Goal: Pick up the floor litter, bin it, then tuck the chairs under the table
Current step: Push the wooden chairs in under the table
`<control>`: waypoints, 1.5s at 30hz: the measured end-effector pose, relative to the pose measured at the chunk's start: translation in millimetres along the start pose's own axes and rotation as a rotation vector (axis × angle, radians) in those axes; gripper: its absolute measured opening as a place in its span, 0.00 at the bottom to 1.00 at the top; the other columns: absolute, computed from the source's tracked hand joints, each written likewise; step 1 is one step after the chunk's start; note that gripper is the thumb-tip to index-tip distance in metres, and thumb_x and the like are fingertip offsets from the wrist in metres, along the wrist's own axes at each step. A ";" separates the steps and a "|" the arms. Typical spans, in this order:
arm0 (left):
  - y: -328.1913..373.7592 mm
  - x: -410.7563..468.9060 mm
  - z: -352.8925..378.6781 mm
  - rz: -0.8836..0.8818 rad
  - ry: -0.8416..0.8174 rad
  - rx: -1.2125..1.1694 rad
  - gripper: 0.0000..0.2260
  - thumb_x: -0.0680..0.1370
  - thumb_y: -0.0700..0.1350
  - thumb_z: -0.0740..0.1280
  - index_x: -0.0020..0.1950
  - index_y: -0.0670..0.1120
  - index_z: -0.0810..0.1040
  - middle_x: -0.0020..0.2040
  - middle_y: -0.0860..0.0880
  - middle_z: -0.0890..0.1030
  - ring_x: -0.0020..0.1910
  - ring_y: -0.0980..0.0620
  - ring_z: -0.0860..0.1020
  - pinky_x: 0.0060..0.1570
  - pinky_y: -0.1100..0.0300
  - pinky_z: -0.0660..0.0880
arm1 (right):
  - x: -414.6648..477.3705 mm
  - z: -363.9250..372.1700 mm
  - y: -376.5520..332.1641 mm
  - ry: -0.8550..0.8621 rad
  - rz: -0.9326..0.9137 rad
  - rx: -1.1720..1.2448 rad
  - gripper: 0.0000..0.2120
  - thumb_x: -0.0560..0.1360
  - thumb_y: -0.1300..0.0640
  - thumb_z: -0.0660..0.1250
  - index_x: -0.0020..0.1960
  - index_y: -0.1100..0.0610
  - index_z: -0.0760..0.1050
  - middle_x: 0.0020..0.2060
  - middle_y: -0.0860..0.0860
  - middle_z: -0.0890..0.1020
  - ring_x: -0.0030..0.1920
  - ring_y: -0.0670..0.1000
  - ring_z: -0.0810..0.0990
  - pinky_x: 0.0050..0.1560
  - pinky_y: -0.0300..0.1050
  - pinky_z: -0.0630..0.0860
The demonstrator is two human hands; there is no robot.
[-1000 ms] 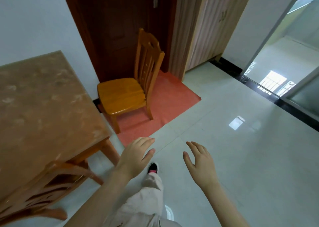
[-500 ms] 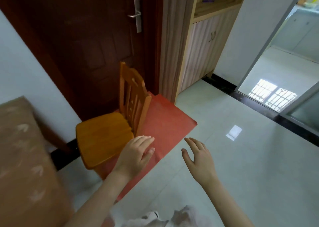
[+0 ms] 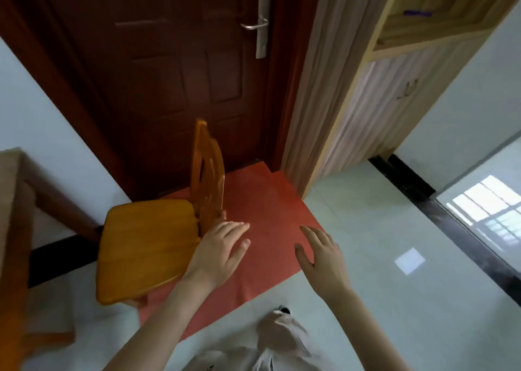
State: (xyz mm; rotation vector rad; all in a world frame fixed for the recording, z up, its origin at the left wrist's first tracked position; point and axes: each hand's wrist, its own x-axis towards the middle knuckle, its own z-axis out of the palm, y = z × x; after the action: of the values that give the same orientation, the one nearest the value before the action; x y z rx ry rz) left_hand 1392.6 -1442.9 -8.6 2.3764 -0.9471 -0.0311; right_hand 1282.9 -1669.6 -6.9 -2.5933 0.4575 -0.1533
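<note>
Red mat [image 3: 262, 215] centre frame under the wooden chair [image 3: 152, 241]; counter [image 3: 14, 201] far left; left hand [image 3: 221, 253] and right hand [image 3: 324, 255] spread wide, empty.

Soft daylight is cast from the right; window glare [image 3: 492, 210] is mirrored on the glossy floor [image 3: 394, 300]. Motion blur is seen throughout, and edges are bent by wide-angle distortion.

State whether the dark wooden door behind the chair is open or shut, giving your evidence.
Shut. The door sits flush inside its frame, with no gap beside the handle, and the chair stands before it.
</note>
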 end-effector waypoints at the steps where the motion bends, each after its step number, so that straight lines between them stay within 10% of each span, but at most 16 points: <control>1: 4.5 15.9 1.6 -0.032 0.023 0.000 0.24 0.82 0.59 0.50 0.69 0.48 0.74 0.66 0.54 0.76 0.68 0.57 0.69 0.69 0.60 0.62 | 21.6 -7.9 6.7 -0.010 -0.021 -0.002 0.27 0.77 0.42 0.55 0.71 0.53 0.71 0.66 0.48 0.76 0.67 0.53 0.72 0.66 0.51 0.69; 23: -115.3 196.0 -19.7 -0.642 0.349 0.129 0.23 0.81 0.56 0.51 0.68 0.47 0.74 0.63 0.51 0.78 0.62 0.51 0.73 0.62 0.55 0.70 | 388.2 43.9 -71.1 -0.344 -0.694 -0.056 0.28 0.78 0.41 0.50 0.73 0.52 0.68 0.70 0.49 0.73 0.71 0.50 0.68 0.74 0.52 0.62; 38: -133.5 223.5 -21.4 -1.097 0.417 0.355 0.25 0.82 0.61 0.48 0.77 0.53 0.60 0.77 0.52 0.62 0.78 0.51 0.53 0.75 0.50 0.46 | 514.2 115.6 -174.2 -0.695 -1.443 0.006 0.25 0.81 0.43 0.53 0.74 0.52 0.67 0.72 0.49 0.71 0.75 0.50 0.62 0.77 0.48 0.51; 45: -90.6 248.0 42.8 -1.524 0.689 0.187 0.27 0.79 0.64 0.51 0.73 0.52 0.69 0.68 0.53 0.74 0.68 0.51 0.69 0.67 0.53 0.64 | 539.6 148.2 -181.3 -1.031 -1.844 -0.070 0.27 0.80 0.38 0.52 0.75 0.48 0.66 0.70 0.46 0.72 0.74 0.49 0.63 0.77 0.51 0.51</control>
State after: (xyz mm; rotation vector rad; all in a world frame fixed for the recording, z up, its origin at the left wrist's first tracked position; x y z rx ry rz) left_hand 1625.1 -1569.8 -46.0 2.3798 1.2491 0.2740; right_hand 1869.8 -1641.3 -33.7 -1.8273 -2.1727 0.5607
